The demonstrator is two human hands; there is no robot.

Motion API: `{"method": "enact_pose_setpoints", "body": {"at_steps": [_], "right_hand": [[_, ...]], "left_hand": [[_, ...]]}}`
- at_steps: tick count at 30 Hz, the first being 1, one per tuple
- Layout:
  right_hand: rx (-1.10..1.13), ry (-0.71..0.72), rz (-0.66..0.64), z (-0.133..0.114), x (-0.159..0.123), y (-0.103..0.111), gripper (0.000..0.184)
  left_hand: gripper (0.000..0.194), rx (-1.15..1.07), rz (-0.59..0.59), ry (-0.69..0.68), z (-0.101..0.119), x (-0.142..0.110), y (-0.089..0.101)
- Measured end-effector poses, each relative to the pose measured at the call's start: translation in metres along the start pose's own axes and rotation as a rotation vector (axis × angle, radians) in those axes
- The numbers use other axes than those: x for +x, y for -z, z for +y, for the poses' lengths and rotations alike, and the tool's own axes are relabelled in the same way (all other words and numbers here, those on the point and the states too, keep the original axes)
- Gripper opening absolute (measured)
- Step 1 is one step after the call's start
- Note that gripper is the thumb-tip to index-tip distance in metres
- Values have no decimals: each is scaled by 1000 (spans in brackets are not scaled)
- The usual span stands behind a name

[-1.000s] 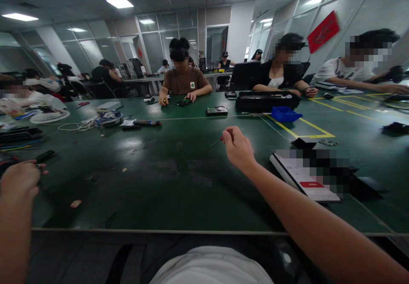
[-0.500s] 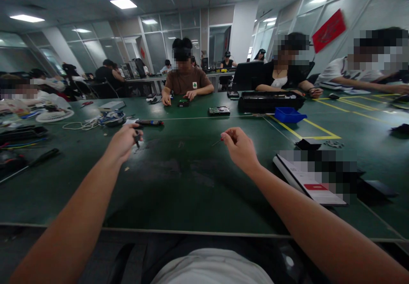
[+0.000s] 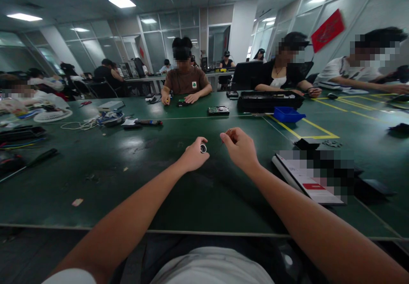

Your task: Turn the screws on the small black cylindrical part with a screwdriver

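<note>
Over the middle of the green table [image 3: 179, 199], my left hand [image 3: 194, 155] is curled around a small black cylinder with a silver ring at its end [image 3: 203, 148]; its exact kind is unclear. Just to the right, my right hand [image 3: 241, 147] has thumb and forefinger pinched together on a thin-shafted tool. Only a faint dark line of its shaft [image 3: 221, 145] shows now, pointing toward the left hand. The rest of the tool is hidden by my fingers. A narrow gap separates the two hands.
Behind the hands lie a hard drive [image 3: 219, 110], a long black tray [image 3: 271, 101] and a blue bin [image 3: 288, 114]. A marker-like black pen [image 3: 148, 122] and tangled cables [image 3: 110, 119] are at the left. A white box [image 3: 303, 177] lies right. Co-workers sit around.
My left hand has moved right from beside the black pen to near my right hand, bringing the small cylinder along and turning its ringed end into view. My right hand has barely moved.
</note>
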State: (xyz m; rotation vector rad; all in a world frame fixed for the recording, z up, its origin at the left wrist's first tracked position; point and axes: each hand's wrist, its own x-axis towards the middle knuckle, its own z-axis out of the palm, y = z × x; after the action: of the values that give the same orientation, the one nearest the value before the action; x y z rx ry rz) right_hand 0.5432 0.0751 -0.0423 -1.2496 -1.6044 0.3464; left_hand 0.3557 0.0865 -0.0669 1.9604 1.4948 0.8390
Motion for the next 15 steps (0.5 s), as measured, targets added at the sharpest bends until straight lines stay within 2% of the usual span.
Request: {"method": "enact_pose_setpoints", "body": {"at_steps": [2, 7, 15], "right_hand": [[76, -15, -19, -2, -1, 0, 22], [308, -22, -64, -1, -3, -3, 20], [271, 7, -115, 3, -4, -6, 19]], "left_hand": [[48, 29, 5, -46, -9, -3, 0], [28, 40, 29, -141, -19, -6, 8], [35, 0, 37, -232, -18, -6, 10]]}}
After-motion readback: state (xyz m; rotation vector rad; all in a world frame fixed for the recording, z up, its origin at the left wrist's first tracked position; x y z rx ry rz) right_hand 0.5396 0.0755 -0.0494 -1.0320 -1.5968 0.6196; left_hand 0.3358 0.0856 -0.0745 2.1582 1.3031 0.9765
